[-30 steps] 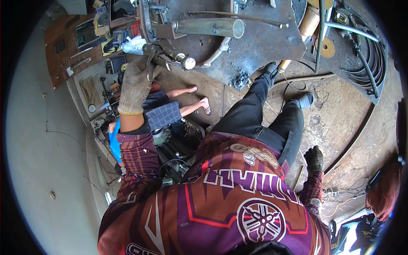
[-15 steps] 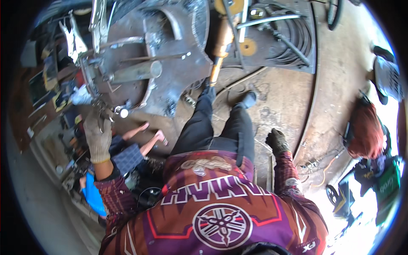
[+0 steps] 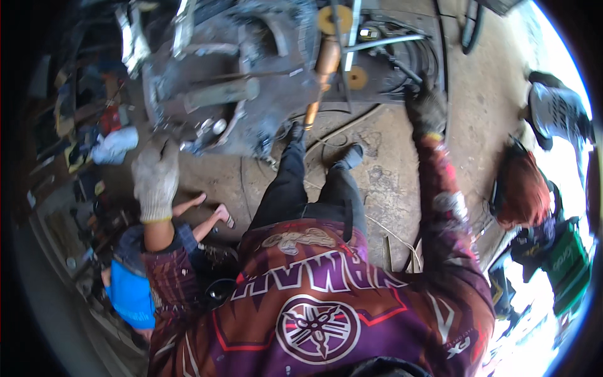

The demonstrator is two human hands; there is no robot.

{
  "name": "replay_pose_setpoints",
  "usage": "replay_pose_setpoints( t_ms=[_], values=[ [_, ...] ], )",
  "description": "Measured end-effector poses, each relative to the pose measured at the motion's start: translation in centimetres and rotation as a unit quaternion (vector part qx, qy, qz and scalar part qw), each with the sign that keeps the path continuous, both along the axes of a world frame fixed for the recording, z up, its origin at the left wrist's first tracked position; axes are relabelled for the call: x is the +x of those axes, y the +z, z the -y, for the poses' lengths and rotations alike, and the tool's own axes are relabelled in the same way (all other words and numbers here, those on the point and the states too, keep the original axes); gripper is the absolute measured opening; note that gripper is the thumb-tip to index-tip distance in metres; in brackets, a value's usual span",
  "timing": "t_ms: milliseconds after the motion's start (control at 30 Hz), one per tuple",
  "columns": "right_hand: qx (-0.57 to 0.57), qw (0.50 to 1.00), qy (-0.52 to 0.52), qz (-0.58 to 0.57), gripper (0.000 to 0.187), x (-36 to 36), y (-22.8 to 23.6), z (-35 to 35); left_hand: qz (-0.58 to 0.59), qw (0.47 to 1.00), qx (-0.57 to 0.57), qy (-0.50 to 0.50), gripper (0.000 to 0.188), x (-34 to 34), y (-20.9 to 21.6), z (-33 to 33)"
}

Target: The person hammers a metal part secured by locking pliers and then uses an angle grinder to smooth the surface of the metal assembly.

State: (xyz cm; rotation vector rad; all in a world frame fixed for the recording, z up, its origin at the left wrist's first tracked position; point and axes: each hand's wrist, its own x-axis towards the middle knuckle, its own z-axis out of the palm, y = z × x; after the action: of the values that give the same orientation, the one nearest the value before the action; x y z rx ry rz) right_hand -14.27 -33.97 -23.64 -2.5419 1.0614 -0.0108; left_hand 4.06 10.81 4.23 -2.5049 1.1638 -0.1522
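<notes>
My left hand (image 3: 156, 179), in a pale knit glove, is raised at the near left corner of a welded steel frame (image 3: 286, 81). Its fingertips are blurred, so whether they hold anything is unclear. A short pipe (image 3: 223, 95) lies across the frame, and two silver clamping tools, a left one (image 3: 133, 44) and a right one (image 3: 183, 28), stand at its far edge. My right hand (image 3: 428, 112), in a dark glove, reaches forward to the end of a grey rod (image 3: 405, 68) on a dark board (image 3: 377, 91). Motion smears its fingers, and its grip is hidden.
Yellow discs (image 3: 357, 77) and a copper-coloured cylinder (image 3: 326, 58) lie beside the frame. Cables (image 3: 352, 125) cross the floor near my feet. Another person in blue (image 3: 130, 289) sits close at my left. A red-covered bundle (image 3: 524, 188) and a green bag (image 3: 562, 264) stand at right.
My right hand has swung forward from beside my hip to the rod on the board. My left hand has moved slightly right and nearer me; the dark curved metal at its fingers no longer shows clearly.
</notes>
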Motion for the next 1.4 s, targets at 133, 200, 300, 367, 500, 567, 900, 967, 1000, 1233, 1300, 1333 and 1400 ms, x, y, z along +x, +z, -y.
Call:
replay_pose_setpoints(
  t_ms=[133,200,300,367,500,567,900,967,1000,1233,1300,1333,1400],
  values=[
    [-0.018,0.980,0.121,-0.157,0.040,4.3,-4.4,5.3,-0.017,0.996,-0.026,-0.079,0.018,1.4,-0.4,0.7],
    [-0.023,0.982,0.128,-0.134,0.034,5.3,-5.4,5.0,-0.037,0.994,-0.068,-0.081,0.015,1.5,-0.7,0.0],
    [-0.005,0.976,0.144,-0.162,0.035,6.0,-4.7,4.9,-0.070,0.998,-0.003,-0.005,0.022,1.0,-0.1,0.2],
    [-0.001,0.968,0.181,-0.172,0.037,5.6,-3.9,5.3,-0.071,0.996,-0.056,-0.004,0.015,1.1,-0.5,-0.5],
    [0.504,0.857,0.024,-0.107,0.054,1.2,0.7,5.4,-0.150,0.963,-0.080,0.206,0.022,0.9,0.8,1.3],
    [0.693,0.714,-0.040,-0.089,0.062,-2.0,1.5,5.5,-0.232,0.909,-0.150,0.311,0.026,0.8,1.0,1.9],
    [0.361,0.897,-0.025,0.255,0.051,-15.6,9.7,-15.4,-0.280,0.888,-0.359,0.066,0.031,5.0,1.3,-3.5],
    [0.224,0.950,0.097,0.193,0.047,-12.7,14.1,-19.5,-0.240,0.888,-0.392,0.026,0.028,6.2,0.3,-3.8],
    [0.200,0.965,0.137,0.102,0.040,-12.3,14.2,-20.3,-0.267,0.878,-0.397,0.004,0.034,6.9,0.4,-3.1],
    [0.111,0.917,0.384,-0.005,0.052,0.6,23.8,-29.1,-0.127,0.927,-0.345,-0.077,0.062,10.7,-0.7,0.8],
    [0.092,0.916,0.390,-0.016,0.050,2.1,23.6,-30.3,-0.161,0.906,-0.372,-0.119,0.063,12.0,-1.7,1.3],
    [0.083,0.927,0.365,-0.003,0.047,2.9,23.9,-30.9,-0.266,0.918,-0.292,-0.030,0.065,11.1,1.8,1.4],
    [0.056,0.941,0.334,0.018,0.042,3.6,24.1,-31.2,-0.301,0.918,-0.259,-0.016,0.065,11.4,1.9,2.1]
  ],
)
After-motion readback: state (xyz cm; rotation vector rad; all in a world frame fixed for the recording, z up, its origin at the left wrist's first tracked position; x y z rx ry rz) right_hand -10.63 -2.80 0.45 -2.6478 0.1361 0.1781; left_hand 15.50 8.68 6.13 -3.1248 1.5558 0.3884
